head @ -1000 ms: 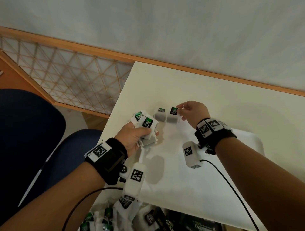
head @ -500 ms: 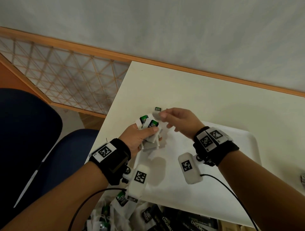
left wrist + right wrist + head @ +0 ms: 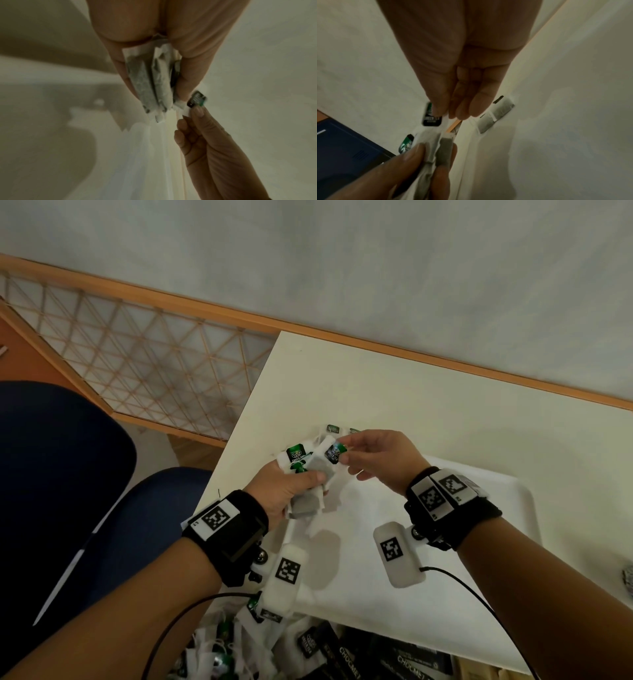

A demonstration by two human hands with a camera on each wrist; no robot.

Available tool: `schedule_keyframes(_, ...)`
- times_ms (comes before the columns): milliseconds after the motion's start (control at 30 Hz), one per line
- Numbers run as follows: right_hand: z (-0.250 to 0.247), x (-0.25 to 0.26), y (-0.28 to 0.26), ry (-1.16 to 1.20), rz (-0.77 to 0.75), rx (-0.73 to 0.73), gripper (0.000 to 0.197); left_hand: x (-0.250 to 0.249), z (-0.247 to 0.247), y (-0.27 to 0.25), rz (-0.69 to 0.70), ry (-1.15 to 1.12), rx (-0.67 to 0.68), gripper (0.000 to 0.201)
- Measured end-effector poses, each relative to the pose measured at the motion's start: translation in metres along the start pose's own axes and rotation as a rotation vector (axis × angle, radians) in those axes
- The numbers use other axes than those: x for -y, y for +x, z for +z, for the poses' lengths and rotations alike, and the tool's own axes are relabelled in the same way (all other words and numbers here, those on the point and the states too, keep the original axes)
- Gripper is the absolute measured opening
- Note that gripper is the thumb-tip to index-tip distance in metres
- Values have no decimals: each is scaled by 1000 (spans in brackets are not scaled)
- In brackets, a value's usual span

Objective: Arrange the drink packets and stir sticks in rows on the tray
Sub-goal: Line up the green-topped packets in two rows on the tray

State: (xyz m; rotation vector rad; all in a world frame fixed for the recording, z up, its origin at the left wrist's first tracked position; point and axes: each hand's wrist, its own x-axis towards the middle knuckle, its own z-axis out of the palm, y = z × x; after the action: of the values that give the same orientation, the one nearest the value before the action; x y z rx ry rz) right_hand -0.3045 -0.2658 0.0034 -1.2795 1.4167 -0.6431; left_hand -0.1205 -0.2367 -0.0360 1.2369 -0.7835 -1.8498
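- Drink packets, a small bunch of tea bags with green and black tags, sit clamped in the left hand, thumb on top and fingers curled beneath, held above the near left corner of the tray.
- Right hand pinches the dark tag of the top packet between thumb and fingertips; the left wrist view confirms the pinch at the tag's edge.
- Two placed packets lie side by side at the tray's far left corner, just beyond the hands; the right hand partly hides them in the head view.
- Tray is white and lies flat on the cream desk.
- Loose pile of further packets and dark sachets lies at the near edge, below the wrists.
- Blue chair stands left of the desk.
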Motion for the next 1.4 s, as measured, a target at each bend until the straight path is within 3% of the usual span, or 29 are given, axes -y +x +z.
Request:
schedule_keyframes(167, -7, 4, 11, -85, -55, -92, 14, -2, -12, 0, -1, -22, -114, 11)
schedule_keyframes(300, -4, 6, 18, -327, -93, -50, 14, -2, -27, 3, -47, -98, -215, 9)
schedule_keyframes(533, 4, 1, 41, -469, -31, 32, 14, 0, -23, 5, -82, -74, -167, 17)
schedule_keyframes(667, 4, -1, 55, -429, -10, -59, 17, 1, -21, 7, -76, -79, -149, 25)
schedule_keyframes(1033, -1, -4, 54, -397, -73, -204, 26, -5, -13, 8, -52, -52, -168, 16)
schedule_keyframes(1100, 0, -1, 41, -281, -72, -116, 34, -6, -9, 7, -34, -62, -189, 15)
schedule_keyframes(1233, 19, -4, 12, -89, 116, 352, 87, -5, 0, 7, 22, -53, -223, 22)
schedule_keyframes(1300, 29, -10, 2, -58, 144, 386, 100, -4, 5, 6, 28, -79, -217, 27)
schedule_keyframes(1400, 35, -16, -7, -22, 142, 348, 90, -6, 10, 4, 54, -114, -212, 19)
